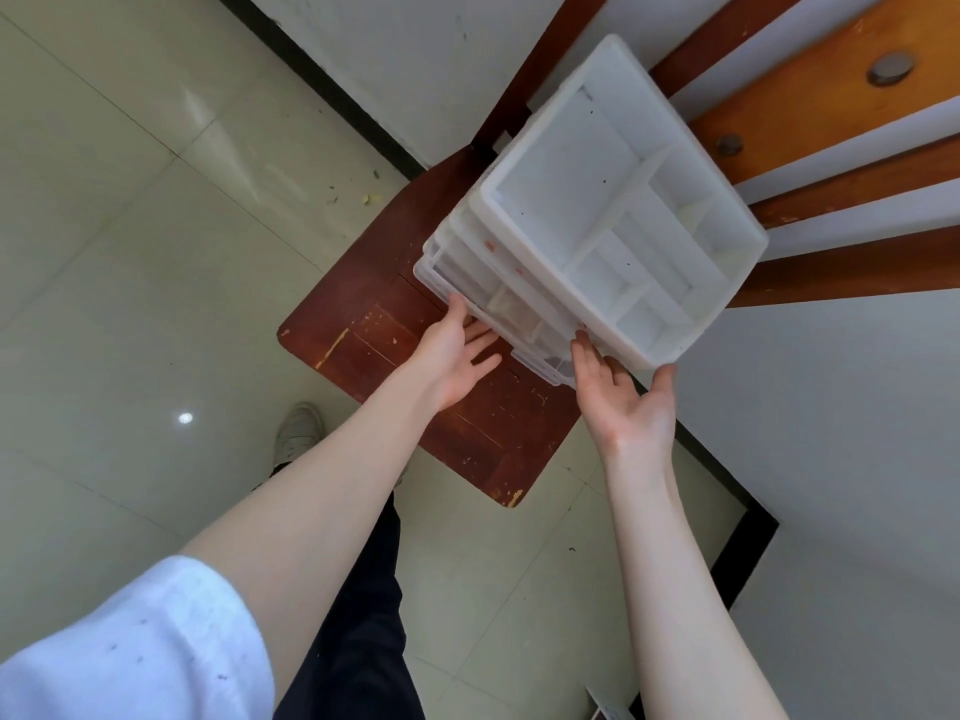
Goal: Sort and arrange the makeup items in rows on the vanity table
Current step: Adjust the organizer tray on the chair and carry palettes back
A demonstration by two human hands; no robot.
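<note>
Down below, a white plastic organiser [597,210] with a divided top tray and clear drawers beneath stands on a worn reddish-brown wooden chair seat [374,345], tilted in the wide-angle view, its top compartments showing nothing inside. Both hands reach to its near side. The left hand [452,356] is spread with straight fingers, fingertips touching the lower front edge of the clear drawer section, palm turned up. The right hand [628,402] is also spread wide, palm facing inward, its thumb against the corner of the white tray and its fingers at the drawer front; neither hand curls round the organiser. Behind the organiser run orange-brown wooden rails [810,96] against a white wall. A white shoe [298,431] shows on the pale tiled floor [104,252].
</note>
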